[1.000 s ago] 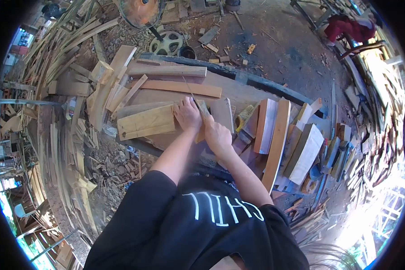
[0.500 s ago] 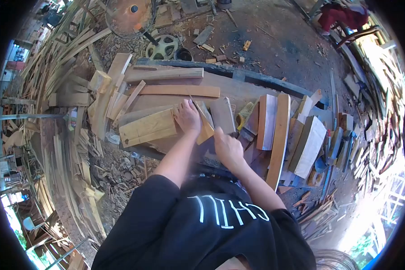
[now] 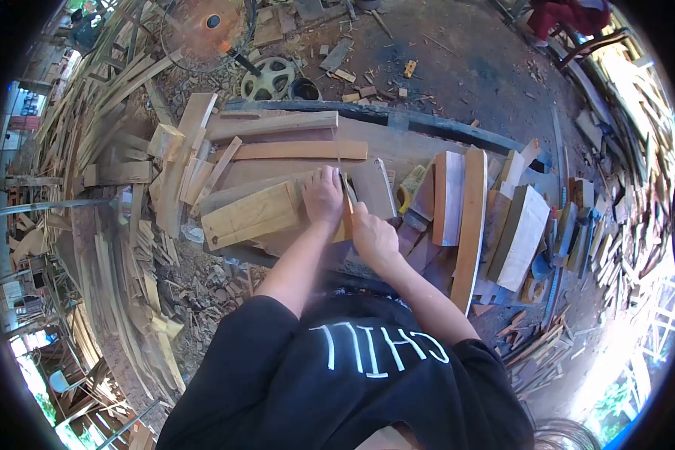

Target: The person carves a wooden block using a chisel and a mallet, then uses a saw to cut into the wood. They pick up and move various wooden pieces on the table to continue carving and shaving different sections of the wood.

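Observation:
My right hand is closed around the handle of a handsaw, most of which the fist hides. The thin saw blade points away from me, just right of my left hand. My left hand bears down on a wooden block beside the blade, its fingers bent over the far side. To the left lies a pale, thick wooden block. A greyish wooden block stands right of the saw. Whether the blade is cutting into the wood cannot be made out.
Long boards lie along the far side of the low workbench. More upright blocks and a yellow-handled tool are on the right. Beyond stand a fan and a seated person. Scrap wood piles flank both sides.
The saw has swung from a leftward slant to nearly straight ahead. My left hand has shifted a little right, and my right hand slightly left, so they are closer together.

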`<state>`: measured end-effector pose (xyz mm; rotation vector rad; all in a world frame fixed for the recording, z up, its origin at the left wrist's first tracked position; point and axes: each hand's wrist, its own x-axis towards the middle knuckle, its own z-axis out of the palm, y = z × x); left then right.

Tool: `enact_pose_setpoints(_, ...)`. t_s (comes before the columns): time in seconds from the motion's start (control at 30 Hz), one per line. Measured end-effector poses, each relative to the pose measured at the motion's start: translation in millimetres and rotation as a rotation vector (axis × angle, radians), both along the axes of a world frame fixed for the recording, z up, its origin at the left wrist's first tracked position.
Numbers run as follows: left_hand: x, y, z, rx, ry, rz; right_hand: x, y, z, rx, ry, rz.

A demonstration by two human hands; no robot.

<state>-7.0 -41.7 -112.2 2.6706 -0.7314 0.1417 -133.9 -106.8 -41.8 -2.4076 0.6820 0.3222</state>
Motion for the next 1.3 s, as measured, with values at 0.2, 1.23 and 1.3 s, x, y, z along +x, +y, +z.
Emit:
enact_pose_setpoints(0.2,-2,-8,0,0.056,-0.036,0.148,-15,9,-1,-0.003,-0.108,-0.09)
enact_pose_setpoints(1.23,3,-11,1,0.054,0.054,0.166,-15,14,-20,-0.051,-0.077,-0.138)
enact_pose_setpoints(1.3,4,-14,-2,0.028,0.053,0.249,-12,10,-23,-0.054,-0.09,-0.166)
